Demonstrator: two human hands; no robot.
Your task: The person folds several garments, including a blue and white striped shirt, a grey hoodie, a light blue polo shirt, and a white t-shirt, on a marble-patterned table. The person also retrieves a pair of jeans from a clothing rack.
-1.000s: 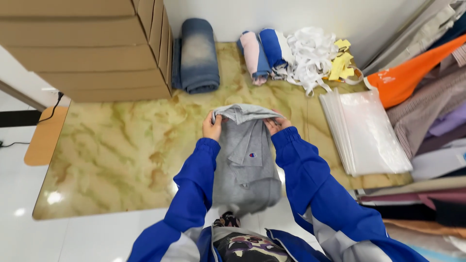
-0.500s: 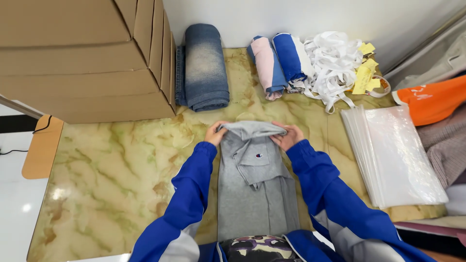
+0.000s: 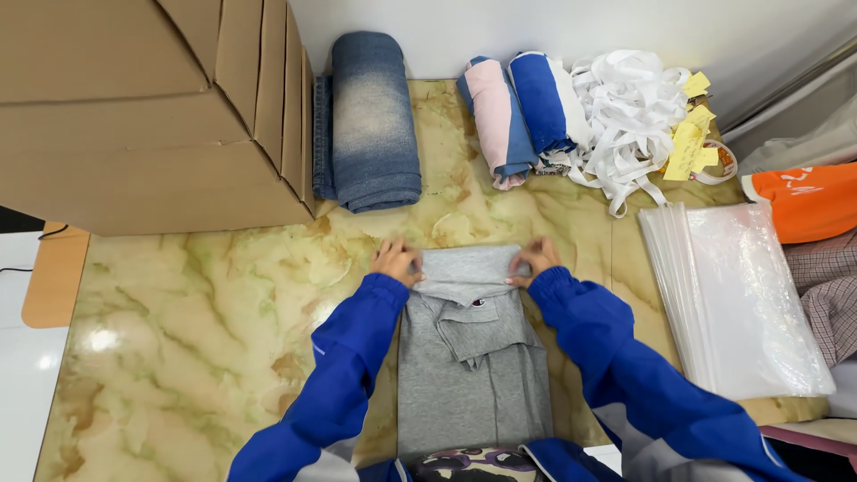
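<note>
Two hands worked one garment in the head view: the left hand [image 3: 395,261] and the right hand [image 3: 534,257] each pinched a far corner of the grey shirt [image 3: 471,357], fingers curled over a rolled or folded top edge. The shirt lay flat on the marbled table [image 3: 196,312], its lower end running off the near edge toward the person's body. It looked like soft, light knit that would sag and slide rather than hold a shape, so the two outer corners of the fold seemed the sound places to grip, with tension kept even between them. Open tabletop lay to the left, bounded by the cardboard boxes [image 3: 143,116]. Beyond the hands sat rolled denim [image 3: 373,120], a pink-and-blue roll [image 3: 495,120] and white straps [image 3: 625,116], near but apart. To the right, a stack of clear plastic bags [image 3: 741,295] lay just beside the right sleeve, leaving less room there.
</note>
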